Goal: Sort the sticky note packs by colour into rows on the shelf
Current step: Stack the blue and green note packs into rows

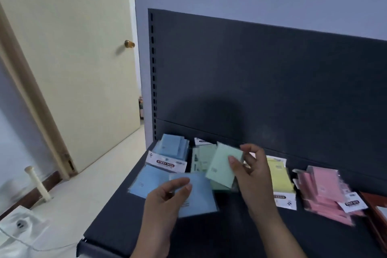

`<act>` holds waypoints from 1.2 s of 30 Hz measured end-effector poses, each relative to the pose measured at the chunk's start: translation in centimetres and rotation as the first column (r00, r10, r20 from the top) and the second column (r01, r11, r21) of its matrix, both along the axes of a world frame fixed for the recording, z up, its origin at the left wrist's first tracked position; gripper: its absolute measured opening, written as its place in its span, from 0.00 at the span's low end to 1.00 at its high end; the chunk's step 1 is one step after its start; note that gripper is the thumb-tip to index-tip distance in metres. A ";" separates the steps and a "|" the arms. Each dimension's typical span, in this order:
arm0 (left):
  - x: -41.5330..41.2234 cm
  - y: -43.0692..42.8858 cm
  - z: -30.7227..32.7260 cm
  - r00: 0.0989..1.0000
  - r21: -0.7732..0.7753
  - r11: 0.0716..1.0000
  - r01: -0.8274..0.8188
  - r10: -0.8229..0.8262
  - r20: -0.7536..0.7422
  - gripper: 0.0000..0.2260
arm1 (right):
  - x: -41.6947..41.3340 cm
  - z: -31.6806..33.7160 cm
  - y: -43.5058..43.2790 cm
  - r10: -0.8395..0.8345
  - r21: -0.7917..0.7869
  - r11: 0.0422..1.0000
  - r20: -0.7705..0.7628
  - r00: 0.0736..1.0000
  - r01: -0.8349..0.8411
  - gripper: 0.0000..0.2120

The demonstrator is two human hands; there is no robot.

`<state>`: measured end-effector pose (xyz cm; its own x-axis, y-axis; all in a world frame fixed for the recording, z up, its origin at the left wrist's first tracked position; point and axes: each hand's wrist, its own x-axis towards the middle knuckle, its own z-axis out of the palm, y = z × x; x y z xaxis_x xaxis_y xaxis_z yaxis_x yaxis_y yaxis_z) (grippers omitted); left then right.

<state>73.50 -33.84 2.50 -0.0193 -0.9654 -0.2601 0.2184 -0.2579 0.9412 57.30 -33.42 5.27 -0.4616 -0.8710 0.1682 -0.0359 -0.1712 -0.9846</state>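
Currently right hand [251, 172] pinches green sticky note pack [224, 165], tilted, just right of green row [200, 159]; left hand [165, 199] grips blue pack [199, 195] beside blue row [170, 148].

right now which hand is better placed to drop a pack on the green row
Right. The right hand pinches a green pack just beside the green row; the left hand holds a blue pack.

Dim bluish light, soft blur, edge distortion
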 end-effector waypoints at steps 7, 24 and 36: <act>5.7 -2.6 -0.5 1.000 0.032 0.999 0.009 -0.009 0.009 0.06 | 0.6 -1.1 -5.1 -0.017 0.126 0.991 -0.164 0.986 0.039 0.12; 6.6 -3.6 -1.1 0.999 0.067 0.998 0.012 -0.014 0.039 0.09 | -0.8 -4.3 -6.9 -0.233 0.021 0.907 -0.805 0.545 0.420 0.13; 2.3 -2.6 -1.6 0.989 0.095 0.995 0.044 -0.057 0.134 0.14 | -2.5 -5.9 -5.3 0.204 0.237 0.971 -0.884 0.420 0.028 0.20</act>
